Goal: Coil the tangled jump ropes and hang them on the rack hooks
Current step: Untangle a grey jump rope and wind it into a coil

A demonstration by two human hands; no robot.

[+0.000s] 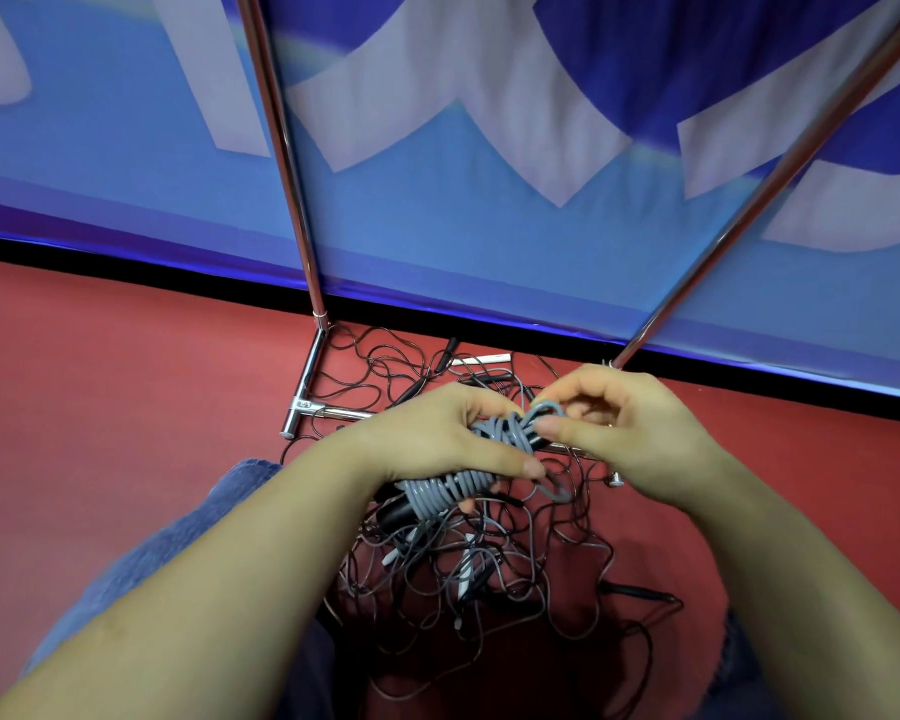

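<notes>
My left hand (437, 439) grips a grey jump rope (440, 492) wound into a tight bundle of several turns around its dark handles. My right hand (619, 423) pinches the loose grey loop at the bundle's top end between thumb and fingers. Below both hands a tangled pile of thin black and grey ropes (489, 574) lies on the red floor, with black and white handles mixed in. The chrome rack (302, 210) stands just behind the pile; its two poles rise out of view, and no hooks show.
The rack's base bar (307, 376) lies on the red floor at left of the pile. A blue and white banner wall (463, 148) closes off the back. My knee in blue denim (188, 543) sits at lower left. A white handle (481, 359) lies near the wall.
</notes>
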